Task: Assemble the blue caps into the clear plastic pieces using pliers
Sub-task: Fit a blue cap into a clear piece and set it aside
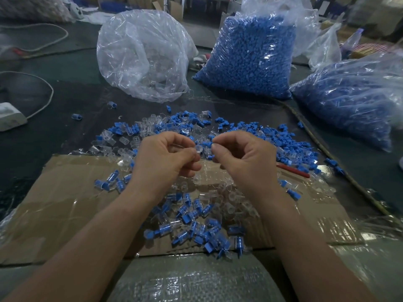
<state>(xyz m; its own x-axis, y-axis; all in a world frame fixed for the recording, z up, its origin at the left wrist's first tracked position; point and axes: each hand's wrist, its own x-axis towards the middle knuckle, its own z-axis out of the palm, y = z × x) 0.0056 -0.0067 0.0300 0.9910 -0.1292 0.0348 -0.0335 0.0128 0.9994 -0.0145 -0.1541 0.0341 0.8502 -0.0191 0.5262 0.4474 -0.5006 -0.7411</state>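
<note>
Left hand (165, 155): fingers curled, with thumb and forefinger pinching a clear plastic piece (199, 148) by its side, held above the far edge of the cardboard
Right hand (242, 155): fingers curled too, its fingertips pinching a blue cap (207, 144) that touches the open end of the clear piece
Loose pile (174, 125): blue caps and clear pieces mixed together, spread over the dark worktop (65, 94) just beyond both hands
Joined parts (196, 219): clear pieces with blue caps inside them, heaped between the two wrists on the cardboard sheet (65, 192), with a few more lying beside the left wrist
Red handle (292, 170): lies to the right of the right hand, its far end buried under loose parts, so what tool it belongs to cannot be told
Clear bag (141, 55): stands behind the pile on the left, crumpled and nearly empty, with only a few clear pieces at the bottom
Middle bag (248, 59): stands upright behind the pile, packed full of blue caps, its mouth open at the top
Right bag (349, 105): lies on its side near the worktop's right edge, also holding blue caps
Power strip (11, 116): white, at the left edge, with its cord looping away across the worktop
</note>
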